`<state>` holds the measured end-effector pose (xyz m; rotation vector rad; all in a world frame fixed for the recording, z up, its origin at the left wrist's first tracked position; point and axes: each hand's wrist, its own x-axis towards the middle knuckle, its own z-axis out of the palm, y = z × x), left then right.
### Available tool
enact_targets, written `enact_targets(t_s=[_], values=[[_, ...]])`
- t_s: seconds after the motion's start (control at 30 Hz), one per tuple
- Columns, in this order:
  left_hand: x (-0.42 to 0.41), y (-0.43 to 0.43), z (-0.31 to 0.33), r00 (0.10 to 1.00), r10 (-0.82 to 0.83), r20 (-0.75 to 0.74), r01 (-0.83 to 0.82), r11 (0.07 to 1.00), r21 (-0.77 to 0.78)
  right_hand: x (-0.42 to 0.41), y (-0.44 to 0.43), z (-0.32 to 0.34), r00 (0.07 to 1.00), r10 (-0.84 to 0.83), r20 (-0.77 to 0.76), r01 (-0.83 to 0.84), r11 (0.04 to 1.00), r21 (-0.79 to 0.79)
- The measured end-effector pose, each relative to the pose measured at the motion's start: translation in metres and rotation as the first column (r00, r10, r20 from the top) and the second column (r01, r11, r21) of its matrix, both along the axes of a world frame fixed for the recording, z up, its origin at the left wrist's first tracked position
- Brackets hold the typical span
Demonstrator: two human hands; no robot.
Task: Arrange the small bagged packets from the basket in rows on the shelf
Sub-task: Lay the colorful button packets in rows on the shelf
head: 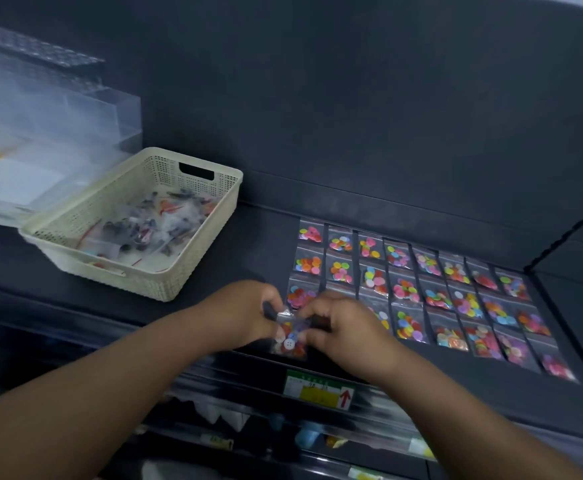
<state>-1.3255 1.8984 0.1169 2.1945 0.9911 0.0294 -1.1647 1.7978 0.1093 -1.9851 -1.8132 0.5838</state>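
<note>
Both hands meet at the front edge of the dark shelf (248, 233), holding one small clear packet (289, 336) of coloured buttons between them: the left hand (245, 315) pinches its upper left corner and the right hand (338, 323) closes on its right side, so each hand is gripping the same packet. The packet sits tilted, just at the near left corner of the laid-out packets (421, 292), which lie flat in rows running away to the right, edge to edge and roughly squared to one another. The front row looks unfinished at its left end, right where the hands are, so the step in hand appears to be placing or straightening this packet to begin or extend that near row. The cream basket (165, 289) stands to the left on the same shelf, well apart from the rows, and more bagged packets (151, 226) are heaped in it, so a fair share of the job seems to remain. The next move likely calls for flattening the packet, lining its edges up with the neighbour behind and to the right, then letting go without dragging the slippery bags beside it, and reaching left to the basket for another.
</note>
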Motion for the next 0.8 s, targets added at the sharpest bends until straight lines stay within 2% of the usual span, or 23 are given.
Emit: enact_targets(t_s=[0.07,0.17,0.33,0.43,0.57,0.63,0.8], values=[[-0.002,0.003,0.007,0.996,0.07,0.057,-0.074,0.995,0.071,0.003,0.006,0.007,1.0,0.007,0.0,-0.007,0.999,0.048],[-0.008,0.004,0.026,0.966,0.172,0.192,-0.209,0.959,0.191,0.004,0.019,0.023,0.992,0.077,0.097,-0.087,0.99,0.113],[-0.032,0.009,0.056,0.919,0.266,0.29,-0.372,0.828,0.419,-0.009,0.05,0.046,0.943,0.178,0.28,-0.239,0.95,0.201],[-0.054,0.022,0.065,0.92,0.303,0.248,-0.391,0.743,0.542,-0.026,0.068,0.061,0.91,0.21,0.357,-0.3,0.928,0.22],[-0.087,0.052,0.073,0.924,0.346,0.164,-0.367,0.678,0.637,-0.049,0.099,0.076,0.897,0.242,0.37,-0.339,0.914,0.223],[-0.103,0.07,0.076,0.919,0.375,0.118,-0.359,0.677,0.643,-0.061,0.119,0.078,0.901,0.24,0.362,-0.331,0.918,0.216],[-0.13,0.115,0.066,0.94,0.341,0.005,-0.278,0.756,0.593,-0.09,0.172,0.077,0.938,0.199,0.284,-0.253,0.953,0.169]])
